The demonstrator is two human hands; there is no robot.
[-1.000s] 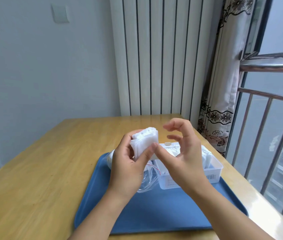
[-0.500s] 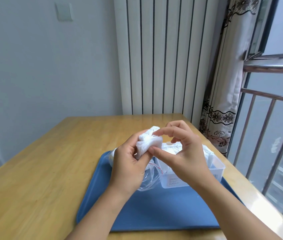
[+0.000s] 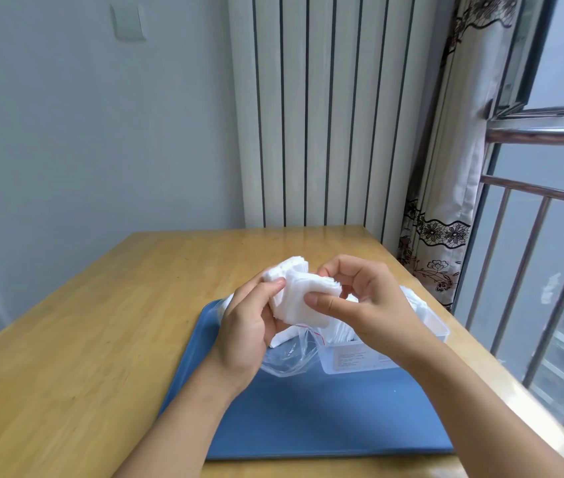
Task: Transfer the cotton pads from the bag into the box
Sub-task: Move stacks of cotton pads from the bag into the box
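Both hands, left [image 3: 249, 326] and right [image 3: 366, 301], now pinch the cotton pads [image 3: 303, 298] above the bag [image 3: 289, 360]; a second ago the right was open. Box [image 3: 359, 360] waits alongside.

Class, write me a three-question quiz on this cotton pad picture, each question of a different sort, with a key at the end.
1. True or false: the stack of cotton pads lies flat on the blue tray.
2. What grips the stack? A. left hand only B. right hand only C. both hands
3. Fill in: the white box stands on the tray to the ____ of the clear bag.

Key:
1. False; the stack is held up above the tray.
2. C; left hand and right hand.
3. right
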